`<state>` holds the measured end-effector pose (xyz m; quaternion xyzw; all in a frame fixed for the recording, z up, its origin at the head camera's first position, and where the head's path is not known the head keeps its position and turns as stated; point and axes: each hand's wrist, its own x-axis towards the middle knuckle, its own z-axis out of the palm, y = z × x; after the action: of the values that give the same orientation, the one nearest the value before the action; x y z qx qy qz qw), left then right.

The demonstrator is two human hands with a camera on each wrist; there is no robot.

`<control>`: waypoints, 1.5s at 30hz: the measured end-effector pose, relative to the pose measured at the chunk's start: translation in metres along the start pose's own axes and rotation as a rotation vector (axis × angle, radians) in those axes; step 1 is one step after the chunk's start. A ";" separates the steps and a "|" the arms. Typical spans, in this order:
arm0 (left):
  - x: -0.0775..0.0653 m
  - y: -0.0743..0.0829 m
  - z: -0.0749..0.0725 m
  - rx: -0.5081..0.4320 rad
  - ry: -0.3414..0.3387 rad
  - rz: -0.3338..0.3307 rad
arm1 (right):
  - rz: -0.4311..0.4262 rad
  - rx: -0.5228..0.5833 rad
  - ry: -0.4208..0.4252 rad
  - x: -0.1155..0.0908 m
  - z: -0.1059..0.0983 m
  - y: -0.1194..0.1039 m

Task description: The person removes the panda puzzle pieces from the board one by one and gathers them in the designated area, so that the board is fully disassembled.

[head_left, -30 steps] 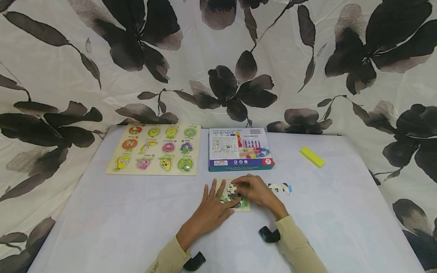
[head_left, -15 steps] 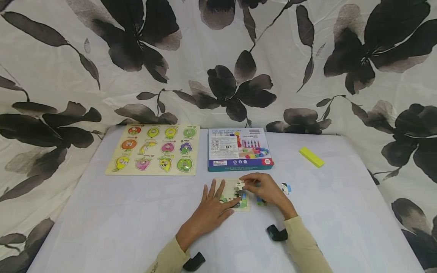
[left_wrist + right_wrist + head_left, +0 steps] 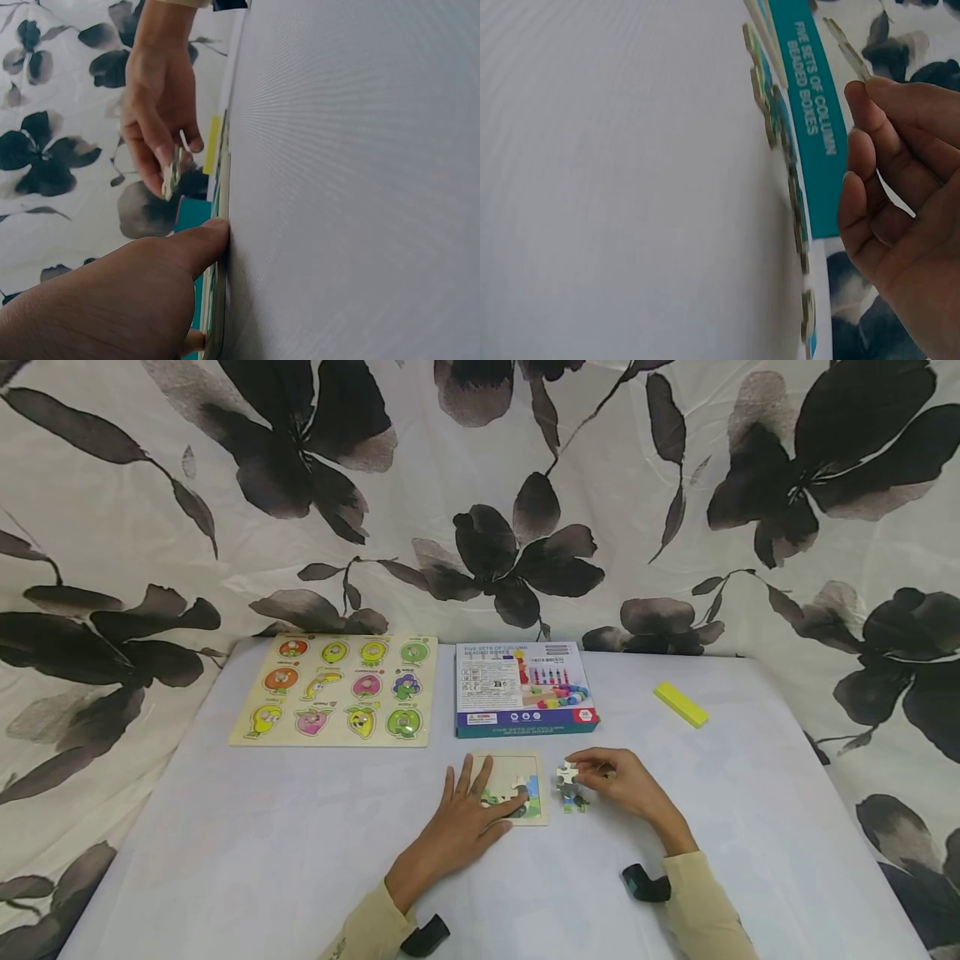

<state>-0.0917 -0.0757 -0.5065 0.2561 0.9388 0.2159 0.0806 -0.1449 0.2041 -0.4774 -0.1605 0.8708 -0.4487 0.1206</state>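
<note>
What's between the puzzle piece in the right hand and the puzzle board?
Nothing visible: the head view shows only tablecloth between the puzzle piece and the puzzle board. The left hand covers part of the board, though.

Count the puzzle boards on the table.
2. The fruit puzzle board lies left of the Beaded Boxes carton; the small jigsaw board lies in front of that carton, partly hidden under the left hand. No third one shows.

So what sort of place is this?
Probably a play or learning table, though the wider room is out of view: a floral-print cloth hangs behind a white-covered table, which bears a cartoon-fruit board and a jigsaw tray.
</note>
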 end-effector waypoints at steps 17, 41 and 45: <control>0.000 0.000 0.000 -0.018 0.011 0.010 | 0.054 0.011 0.009 -0.027 -0.024 0.019; 0.000 0.000 -0.001 -0.016 -0.004 0.000 | 0.068 -0.178 0.025 -0.036 -0.022 0.025; -0.001 0.000 -0.001 -0.017 0.000 0.006 | 0.075 -0.182 0.018 -0.035 -0.023 0.024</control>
<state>-0.0912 -0.0762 -0.5053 0.2581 0.9361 0.2242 0.0823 -0.1246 0.2482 -0.4816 -0.1339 0.9145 -0.3643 0.1144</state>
